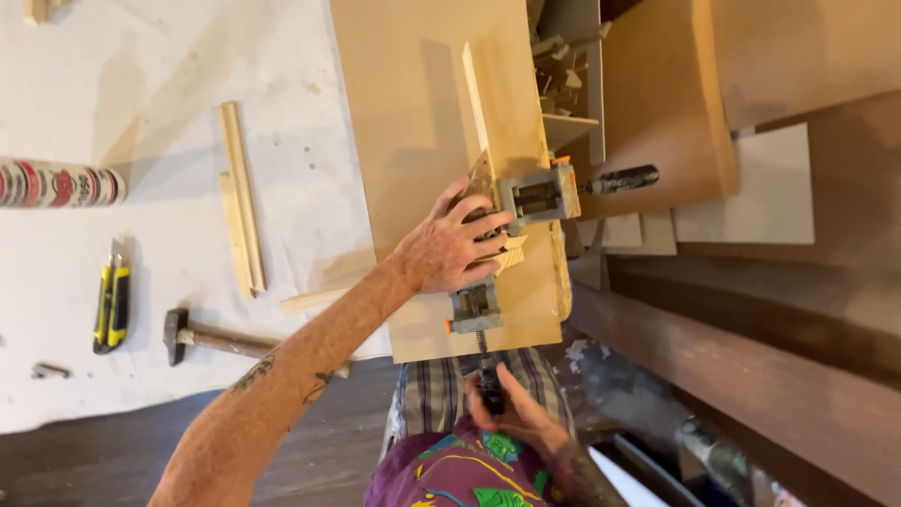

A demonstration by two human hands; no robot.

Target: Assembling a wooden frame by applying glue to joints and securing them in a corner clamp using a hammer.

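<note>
Clamp (507, 239), a grey corner type with orange tips, sits at the near right corner of one tan board (422, 113) that overhangs the white bench (169, 84); it has two vise blocks, one at upper right and one at lower left, and two dark screw handles; left hand (449, 249) lies flat over the clamp's middle, fingers spread and pressing down, not wrapped round anything; right hand (507, 404) is clenched on the near handle (490, 383) below the board edge; the far handle (621, 179) points right, untouched; one thin wood strip (477, 94) stands on edge on the board and runs into the clamp; on the bench, well apart from the hands, lie two loose slats (242, 197) side by side, one hammer (211, 338), one yellow-and-black knife (113, 305) and one tube (56, 184).
</note>
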